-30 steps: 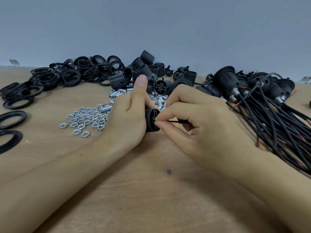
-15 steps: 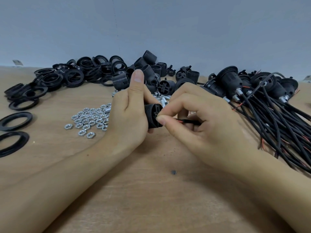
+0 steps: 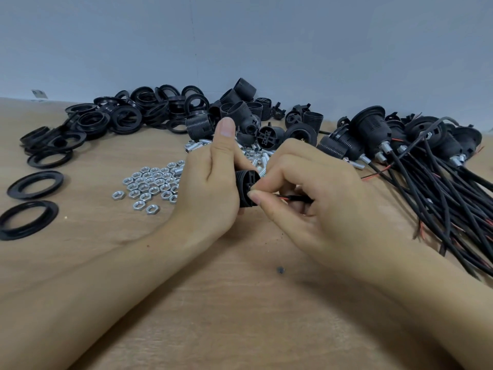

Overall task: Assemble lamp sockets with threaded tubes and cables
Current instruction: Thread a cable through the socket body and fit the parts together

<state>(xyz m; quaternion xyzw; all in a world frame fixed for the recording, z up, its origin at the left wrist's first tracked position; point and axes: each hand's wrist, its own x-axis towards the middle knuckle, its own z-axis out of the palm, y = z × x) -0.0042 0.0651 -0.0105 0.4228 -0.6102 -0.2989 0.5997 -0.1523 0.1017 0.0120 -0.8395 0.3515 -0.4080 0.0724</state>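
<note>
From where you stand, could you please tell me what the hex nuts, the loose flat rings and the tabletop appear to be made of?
Hex nuts: probably plated steel or zinc, bright silvery with sharp glints.
Flat rings: likely moulded plastic, uniform black with a dull sheen.
Tabletop: wood or wood-look laminate, matte tan with faint grain lines; which one I cannot tell.

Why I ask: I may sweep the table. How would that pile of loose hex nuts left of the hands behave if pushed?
The hex nuts lie flat, so they would probably slide and scatter on the wooden table rather than roll. They look small and metallic, so likely dense yet easy to push. The threaded tubes behind them are cylindrical and may roll.
</note>
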